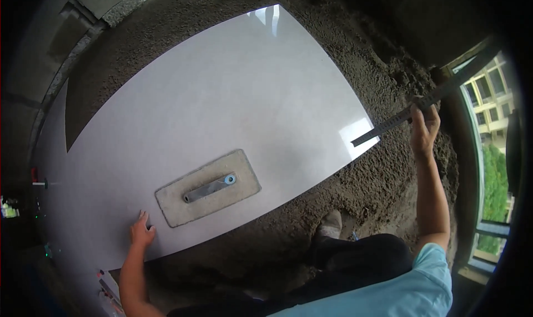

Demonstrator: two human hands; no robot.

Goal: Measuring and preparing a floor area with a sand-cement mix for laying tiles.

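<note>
My right hand (425, 125) is closed around a long, dark, flat straightedge (388, 125). One end of the bar lies over the corner of a large glossy pale tile (239, 89), and the rest slants up toward the window. Whether that end touches the tile, I cannot tell. At the tile's near left edge, my left hand (142, 232) rests on the surface with its fingers apart, holding nothing. Just right of this hand, a rectangular float (226, 192) lies flat on the tile with its bar handle upward.
Rough, dark mortar (355, 184) surrounds the tile on the right and near sides. My shoe (331, 224) stands on it. A window (488, 150) is at the right, and a bare wall (33, 56) runs along the left. Small tools (108, 295) lie at the lower left.
</note>
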